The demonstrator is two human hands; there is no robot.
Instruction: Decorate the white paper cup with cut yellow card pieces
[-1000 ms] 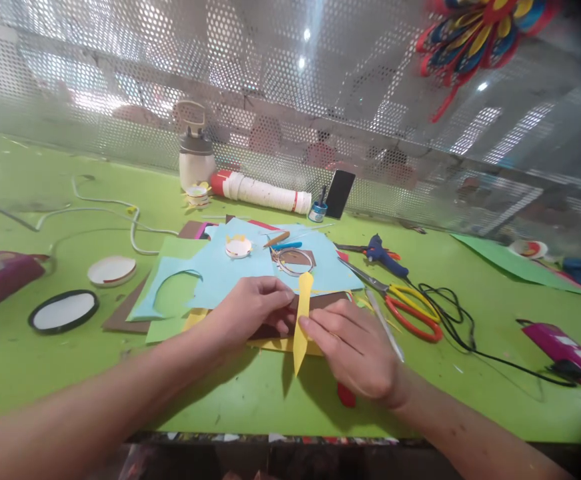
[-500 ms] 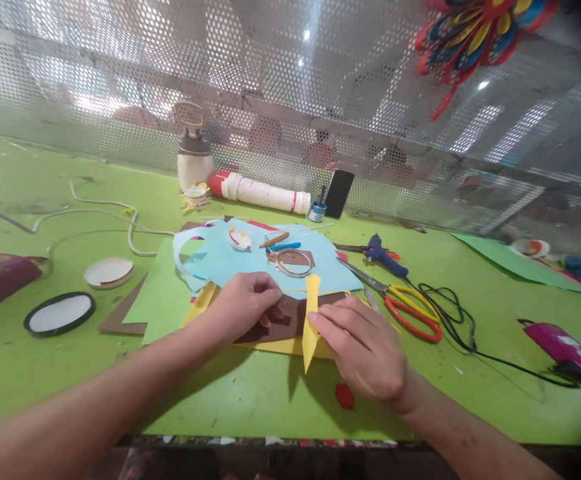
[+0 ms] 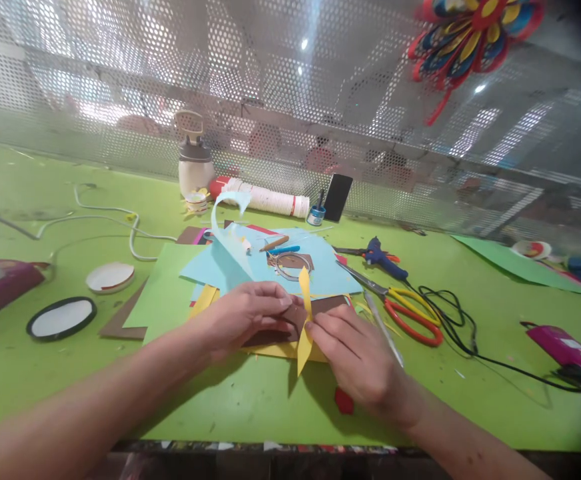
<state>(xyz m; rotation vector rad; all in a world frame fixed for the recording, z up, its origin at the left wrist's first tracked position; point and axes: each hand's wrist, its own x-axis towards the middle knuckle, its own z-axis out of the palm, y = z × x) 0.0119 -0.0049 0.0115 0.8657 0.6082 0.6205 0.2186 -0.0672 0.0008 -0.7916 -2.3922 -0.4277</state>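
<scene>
My right hand (image 3: 357, 357) pinches a yellow paper strip (image 3: 305, 347) at its narrow middle; one end points up and the other down, toward me. Close by on the left, the thumb and fingers of my left hand (image 3: 253, 313) are closed on a small brown paper piece (image 3: 294, 319), its edge beside the strip. Under both hands lie brown and yellow paper sheets. Behind them are light-blue sheets (image 3: 333, 263) bearing a round ring (image 3: 293, 275), a blue pen (image 3: 284, 251) and a brown-handled tool (image 3: 274, 243). A curled light-blue strip (image 3: 225, 243) rises beyond my left hand.
Right of my hands lie scissors (image 3: 413, 317), a blue glue gun (image 3: 387, 259) with a black cord, and a magenta device (image 3: 565, 350). On the left are round lids (image 3: 110, 277) and green paper (image 3: 170, 287). A red scrap (image 3: 343, 401) lies near the front edge.
My left hand has opened its grasp from the sheet and now has a brown piece brought up against the yellow strip. The light-blue strip, flat before, now curls upward.
</scene>
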